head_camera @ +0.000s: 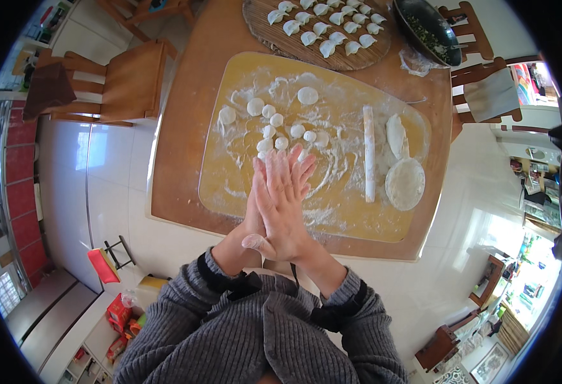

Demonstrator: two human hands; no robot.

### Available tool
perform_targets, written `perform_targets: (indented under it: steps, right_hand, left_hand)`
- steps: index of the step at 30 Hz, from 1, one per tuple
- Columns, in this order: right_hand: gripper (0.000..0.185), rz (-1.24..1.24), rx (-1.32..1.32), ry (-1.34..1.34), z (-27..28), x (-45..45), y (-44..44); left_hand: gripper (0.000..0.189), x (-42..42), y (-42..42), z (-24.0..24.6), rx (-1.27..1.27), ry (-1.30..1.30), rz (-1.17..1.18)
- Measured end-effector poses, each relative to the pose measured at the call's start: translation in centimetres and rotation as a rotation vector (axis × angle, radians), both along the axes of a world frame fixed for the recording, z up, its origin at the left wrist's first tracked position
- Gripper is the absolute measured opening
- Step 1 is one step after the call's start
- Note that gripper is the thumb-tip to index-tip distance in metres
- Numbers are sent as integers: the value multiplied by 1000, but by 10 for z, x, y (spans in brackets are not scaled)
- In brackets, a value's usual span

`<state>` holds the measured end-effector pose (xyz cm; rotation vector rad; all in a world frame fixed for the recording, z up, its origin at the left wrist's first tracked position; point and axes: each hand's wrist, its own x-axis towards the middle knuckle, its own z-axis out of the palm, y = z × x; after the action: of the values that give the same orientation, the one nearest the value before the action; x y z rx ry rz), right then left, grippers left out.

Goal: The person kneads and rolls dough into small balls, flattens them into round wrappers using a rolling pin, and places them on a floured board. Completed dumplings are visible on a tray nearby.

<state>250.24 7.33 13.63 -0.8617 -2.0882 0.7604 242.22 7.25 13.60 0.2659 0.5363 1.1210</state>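
My right hand lies across my left hand, palms together and fingers pointing away from me, above the near part of a floured yellow board. Whether anything lies between the palms is hidden. Just beyond my fingertips are several small dough pieces, and a flattened dough round lies farther off. To the right rests a floury rolling pin. Beside it are a long lump of dough and a round container of flour.
Rows of folded dumplings stand on a round woven mat at the table's far side. A dark pan of chopped filling, with a utensil in it, is at the far right, by crumpled plastic. Wooden chairs flank the table.
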Motion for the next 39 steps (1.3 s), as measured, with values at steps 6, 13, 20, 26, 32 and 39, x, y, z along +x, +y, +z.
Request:
perform_targets:
  steps: [6,13,20,26,32,39]
  right_hand:
    - [65,-251,-643,420,-7,16,1]
    - [49,-451,-408,-142,-73,79,51]
    - [31,-499,-212,-319,-105,86,64]
    - [29,-383,-680,200,-42,53,19]
    - [57,-65,34,-319,-6,19,2]
    - [78,41,58,-180,6,1,1]
  left_hand:
    - [79,10,0,-22,-294,-314,35]
    - [55,31,-1,-73,-242,451,173]
    - [39,21,-7,-67,-121,643,375]
    - [56,2,23,-46,-333,210,223]
    - [79,-12,15,-34,-118,-531,-90]
    - [78,0,3,-18,56,-155,-93]
